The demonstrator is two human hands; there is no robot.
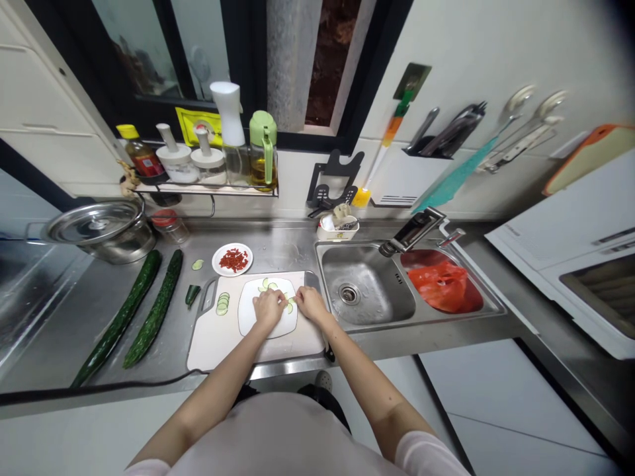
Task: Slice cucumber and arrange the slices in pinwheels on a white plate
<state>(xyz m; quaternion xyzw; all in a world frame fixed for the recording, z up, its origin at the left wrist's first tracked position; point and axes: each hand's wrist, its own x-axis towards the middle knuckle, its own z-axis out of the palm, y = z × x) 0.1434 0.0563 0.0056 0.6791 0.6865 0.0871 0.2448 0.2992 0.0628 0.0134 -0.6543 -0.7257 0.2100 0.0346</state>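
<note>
A white squarish plate (pixel 278 326) with a dark rim line lies on the pale cutting board (pixel 218 340). Thin cucumber slices (pixel 268 284) are set out along its far and right parts. My left hand (pixel 269 309) rests over the middle of the plate, fingers drawn together beside a cucumber slice at the right side; what is between the fingertips is hidden. At the plate's right edge, my right hand (pixel 311 304) has its thumb and finger pinched together close to the same slices; anything held is too small to tell. A short stack of cucumber rounds (pixel 223 303) lies on the board's left.
Two whole cucumbers (pixel 155 311), a cut cucumber end (pixel 192 295) and a small plate of red berries (pixel 233 260) are on the steel counter. A knife handle (pixel 329 352) shows at the board's right edge. The sink (pixel 367 317) is to the right, a lidded pot (pixel 114 231) far left.
</note>
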